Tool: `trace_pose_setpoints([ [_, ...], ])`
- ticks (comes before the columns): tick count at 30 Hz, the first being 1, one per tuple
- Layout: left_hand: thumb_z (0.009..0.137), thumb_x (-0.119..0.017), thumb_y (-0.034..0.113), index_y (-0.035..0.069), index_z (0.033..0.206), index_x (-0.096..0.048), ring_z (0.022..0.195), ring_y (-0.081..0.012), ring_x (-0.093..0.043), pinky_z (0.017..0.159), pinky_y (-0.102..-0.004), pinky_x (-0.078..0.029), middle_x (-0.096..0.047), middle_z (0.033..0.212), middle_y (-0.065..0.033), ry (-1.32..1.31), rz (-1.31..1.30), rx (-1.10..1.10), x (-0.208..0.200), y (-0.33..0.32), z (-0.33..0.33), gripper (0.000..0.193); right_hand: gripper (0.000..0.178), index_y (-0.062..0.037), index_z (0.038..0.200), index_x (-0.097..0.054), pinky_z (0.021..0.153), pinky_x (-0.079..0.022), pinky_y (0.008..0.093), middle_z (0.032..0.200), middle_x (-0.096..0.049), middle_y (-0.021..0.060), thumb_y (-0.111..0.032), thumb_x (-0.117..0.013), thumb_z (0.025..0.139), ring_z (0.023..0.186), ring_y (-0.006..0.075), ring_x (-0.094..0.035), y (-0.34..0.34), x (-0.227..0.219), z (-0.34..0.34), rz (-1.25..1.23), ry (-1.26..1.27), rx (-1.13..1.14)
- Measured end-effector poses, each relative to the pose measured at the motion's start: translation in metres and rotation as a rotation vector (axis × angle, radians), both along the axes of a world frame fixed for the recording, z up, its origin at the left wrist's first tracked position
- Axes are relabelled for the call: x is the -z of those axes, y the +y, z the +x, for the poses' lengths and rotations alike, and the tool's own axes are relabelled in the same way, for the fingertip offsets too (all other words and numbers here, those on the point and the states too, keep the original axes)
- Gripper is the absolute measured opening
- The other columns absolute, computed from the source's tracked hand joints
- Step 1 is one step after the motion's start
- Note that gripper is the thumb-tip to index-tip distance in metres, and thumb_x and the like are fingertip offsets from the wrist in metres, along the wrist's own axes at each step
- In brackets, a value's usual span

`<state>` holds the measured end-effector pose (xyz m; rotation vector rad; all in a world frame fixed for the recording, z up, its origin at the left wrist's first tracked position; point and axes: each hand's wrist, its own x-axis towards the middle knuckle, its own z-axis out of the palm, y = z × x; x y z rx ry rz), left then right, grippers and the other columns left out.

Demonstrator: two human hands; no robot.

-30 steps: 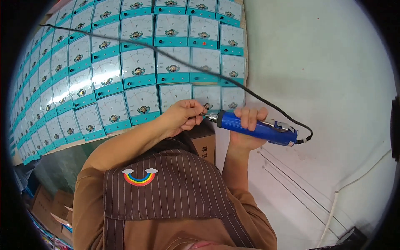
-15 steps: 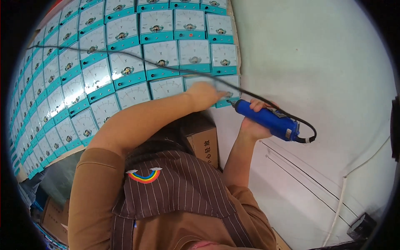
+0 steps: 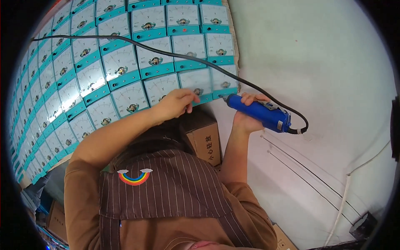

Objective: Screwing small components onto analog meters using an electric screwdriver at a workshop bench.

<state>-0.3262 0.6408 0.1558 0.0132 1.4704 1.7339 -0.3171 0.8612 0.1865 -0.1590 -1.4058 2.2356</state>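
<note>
My right hand (image 3: 248, 118) is wrapped round a blue electric screwdriver (image 3: 258, 113) with a black cord at its rear end. The bit points left, at the teal lower edge of the near right voltmeter (image 3: 225, 81); whether it touches cannot be made out. Just left of it, my left hand (image 3: 177, 103) hovers over the near edge of the meters, fingers loosely bent and apart. Nothing shows between them, though the palm is hidden. Below that hand lie white-faced voltmeters with teal bases, such as one nearby (image 3: 161, 86).
Rows of the same meters (image 3: 121, 68) cover the surface to the left and far side. The screwdriver's black cord (image 3: 175, 55) runs across them. A cardboard box (image 3: 204, 141) stands below the near edge. A pale wall (image 3: 316, 75) rises at right, with thin cables (image 3: 310, 177).
My left hand has drawn back leftward from near the screwdriver's tip. The screwdriver has shifted slightly left and up, along with my right hand. The whole view has also shifted a little.
</note>
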Motion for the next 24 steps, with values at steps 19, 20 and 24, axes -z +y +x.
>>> trace_pose_setpoints([
  [19, 0.092, -0.05, 0.019, 0.004, 0.087, -0.052, 0.044, -0.0045, -0.032, 0.039, -0.0184, -0.02, -0.051, 0.064, -0.0028, -0.536, 0.267, -0.262, 0.006, -0.04, 0.047, 0.016, 0.046, -0.0053, 0.084, -0.053, 0.067, -0.041, 0.0357, 0.062, -0.054, 0.0092, -0.048, -0.037, 0.082, 0.059, 0.0208, -0.05, 0.002, -0.01, 0.002, 0.014, 0.046, -0.086],
  [20, 0.092, -0.05, 0.019, 0.004, 0.087, -0.052, 0.044, -0.0045, -0.032, 0.039, -0.0184, -0.02, -0.051, 0.064, -0.0028, -0.536, 0.267, -0.267, 0.008, -0.038, 0.048, 0.016, 0.046, -0.0053, 0.084, -0.053, 0.067, -0.041, 0.0357, 0.062, -0.054, 0.0092, -0.048, -0.037, 0.082, 0.059, 0.0208, -0.05, -0.007, -0.022, 0.004, 0.012, 0.046, -0.091],
  [24, 0.09, -0.054, 0.019, 0.003, 0.083, -0.052, 0.043, -0.0055, -0.031, 0.037, -0.0193, -0.02, -0.051, 0.063, -0.0038, -0.615, 0.353, -0.366, 0.001, -0.026, 0.051, 0.017, 0.036, -0.0091, 0.088, -0.053, 0.073, -0.036, 0.0376, 0.061, -0.049, 0.0038, -0.043, -0.041, 0.084, 0.061, 0.0187, -0.047, -0.044, -0.05, 0.03, -0.356, 0.046, -0.44],
])
